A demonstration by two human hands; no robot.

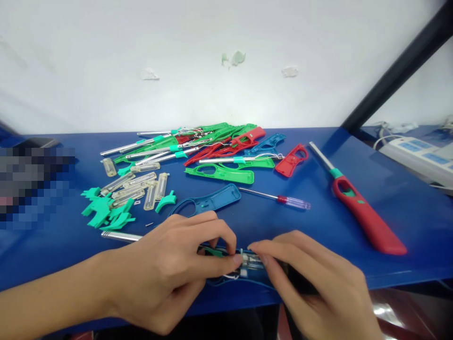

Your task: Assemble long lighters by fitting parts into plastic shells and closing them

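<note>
Near the table's front edge lies a blue half-shell (260,278) of a long-nosed gas lighter. Its metal barrel (120,236) sticks out to the left. My left hand (177,264) grips this shell, thumb and forefinger pinching beside a white fitting at the end of a clear fuel tank (253,261). The tank lies in the shell, and my right hand (314,278) has its thumb and forefinger closed on it. My fingers hide much of the shell and both its ends. Just beyond my left hand is another blue half-shell (222,198).
Green trigger pieces (101,210) and clear tanks (161,186) lie at left. Behind is a pile of coloured shells (219,174) and metal barrels (155,153). A screwdriver (293,202) and an assembled red lighter (368,215) lie at right, before a white power strip (421,153).
</note>
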